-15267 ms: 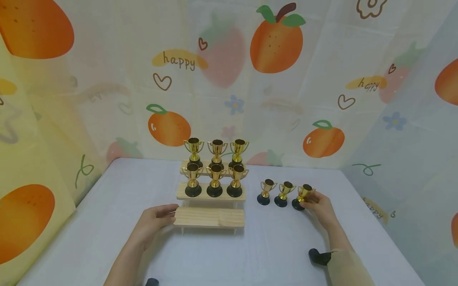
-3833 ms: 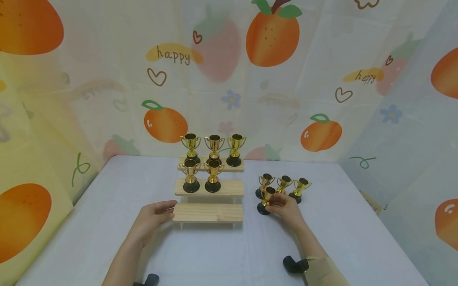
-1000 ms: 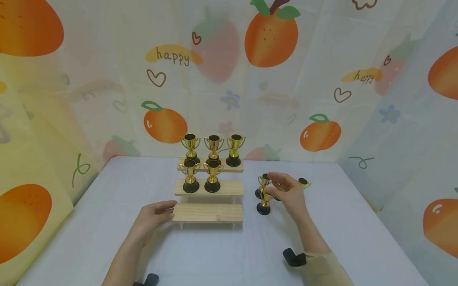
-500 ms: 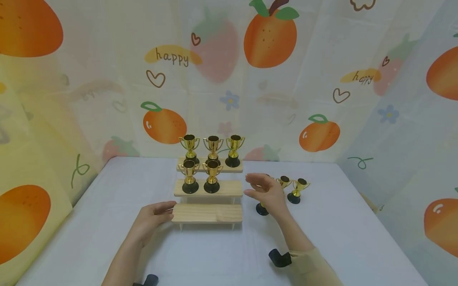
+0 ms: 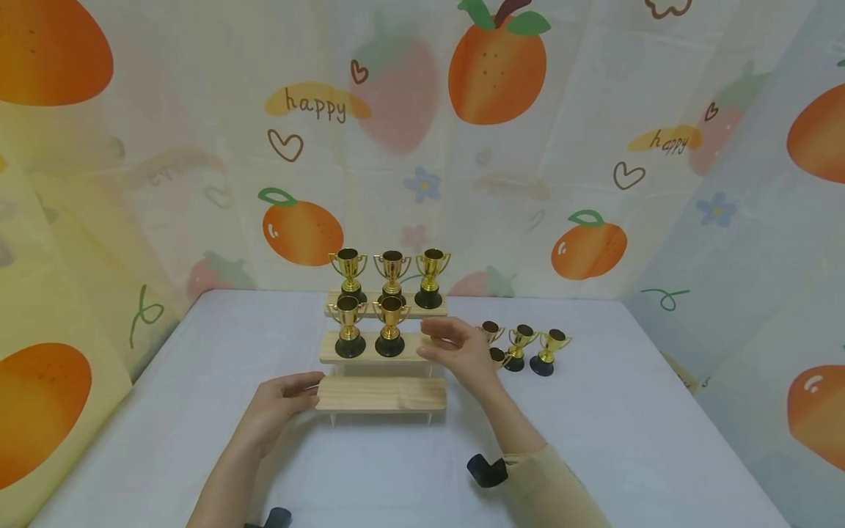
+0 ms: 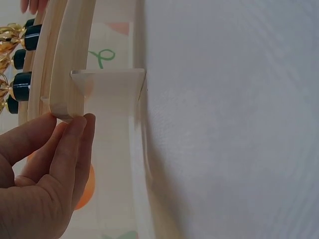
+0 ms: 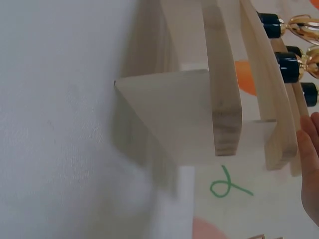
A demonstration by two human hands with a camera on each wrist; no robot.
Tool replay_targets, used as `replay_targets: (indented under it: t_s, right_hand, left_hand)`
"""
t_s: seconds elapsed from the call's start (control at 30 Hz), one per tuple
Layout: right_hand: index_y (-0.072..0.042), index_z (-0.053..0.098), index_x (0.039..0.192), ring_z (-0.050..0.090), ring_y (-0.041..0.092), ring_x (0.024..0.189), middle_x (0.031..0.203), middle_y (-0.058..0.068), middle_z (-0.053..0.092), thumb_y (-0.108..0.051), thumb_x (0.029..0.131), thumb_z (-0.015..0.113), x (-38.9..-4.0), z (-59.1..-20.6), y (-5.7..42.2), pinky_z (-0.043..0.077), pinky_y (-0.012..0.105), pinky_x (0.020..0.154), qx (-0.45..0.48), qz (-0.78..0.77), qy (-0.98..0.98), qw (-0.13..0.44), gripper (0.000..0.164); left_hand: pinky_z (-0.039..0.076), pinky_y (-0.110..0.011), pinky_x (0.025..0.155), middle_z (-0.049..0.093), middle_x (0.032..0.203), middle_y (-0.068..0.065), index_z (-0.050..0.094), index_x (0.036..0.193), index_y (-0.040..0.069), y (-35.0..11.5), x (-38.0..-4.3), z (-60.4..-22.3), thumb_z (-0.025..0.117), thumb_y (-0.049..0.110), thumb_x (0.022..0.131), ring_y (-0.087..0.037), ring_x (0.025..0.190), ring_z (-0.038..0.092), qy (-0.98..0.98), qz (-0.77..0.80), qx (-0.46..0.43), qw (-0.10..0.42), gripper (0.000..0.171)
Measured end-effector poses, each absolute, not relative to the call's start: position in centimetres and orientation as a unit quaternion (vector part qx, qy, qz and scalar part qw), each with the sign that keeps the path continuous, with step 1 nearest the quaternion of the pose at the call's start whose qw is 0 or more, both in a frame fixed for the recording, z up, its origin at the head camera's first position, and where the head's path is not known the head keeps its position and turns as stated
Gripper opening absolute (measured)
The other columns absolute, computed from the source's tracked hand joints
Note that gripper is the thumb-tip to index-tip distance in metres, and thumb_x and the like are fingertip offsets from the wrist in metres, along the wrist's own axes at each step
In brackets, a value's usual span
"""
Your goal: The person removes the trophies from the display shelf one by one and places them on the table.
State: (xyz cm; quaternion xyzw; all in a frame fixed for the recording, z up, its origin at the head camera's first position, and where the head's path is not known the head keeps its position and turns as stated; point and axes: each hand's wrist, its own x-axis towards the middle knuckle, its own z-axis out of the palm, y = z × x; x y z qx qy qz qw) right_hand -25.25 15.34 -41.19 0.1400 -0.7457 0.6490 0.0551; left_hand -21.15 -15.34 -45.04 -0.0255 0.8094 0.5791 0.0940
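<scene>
left hand (image 5: 285, 402) pinches left end of lowest wooden tier (image 5: 383, 396). right hand (image 5: 465, 359) at right end of middle tier (image 5: 370, 350), fingers loose, released. gold trophies (image 5: 389, 330): two upright there, three on top tier (image 5: 411, 312), four on bench (image 5: 594, 440), right side, partly hidden.

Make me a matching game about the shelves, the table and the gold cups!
1. Back pale wooden shelf
2. Middle pale wooden shelf
3. Front pale wooden shelf
4. White cloth-covered table

A. Two gold trophy cups with round black bases
B. Pinched by the left hand
C. Four gold trophy cups
D. Three gold trophy cups

Pairs: 1-D, 2-A, 3-B, 4-C
</scene>
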Motion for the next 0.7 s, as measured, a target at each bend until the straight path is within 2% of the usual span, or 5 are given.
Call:
replay_targets:
  t_s: [0.23, 0.7]
  right_hand:
    - [-0.007, 0.068, 0.12, 0.065, 0.027, 0.12, 0.124, 0.015, 0.07, -0.008, 0.078, 0.082, -25.4, -41.1, 14.3, 0.054, 0.028, 0.102, 0.135, 0.639, -0.755, 0.051, 0.044]
    - [-0.01, 0.069, 0.121, 0.067, 0.027, 0.118, 0.124, 0.012, 0.071, -0.013, 0.077, 0.084, -26.1, -41.1, 12.1, 0.056, 0.029, 0.1, 0.127, 0.626, -0.768, 0.045, 0.046]
  left_hand:
    - [0.057, -0.032, 0.098, 0.057, 0.139, -0.028, 0.054, 0.136, -0.006, -15.3, -21.2, -44.9, 0.061, 0.005, 0.092, -0.036, 0.127, 0.06, 0.808, 0.581, -0.023, 0.094, 0.046]
    - [0.056, -0.035, 0.1, 0.057, 0.14, -0.027, 0.054, 0.136, -0.006, -15.3, -21.2, -45.0, 0.061, 0.005, 0.092, -0.036, 0.128, 0.059, 0.81, 0.578, -0.029, 0.097, 0.046]
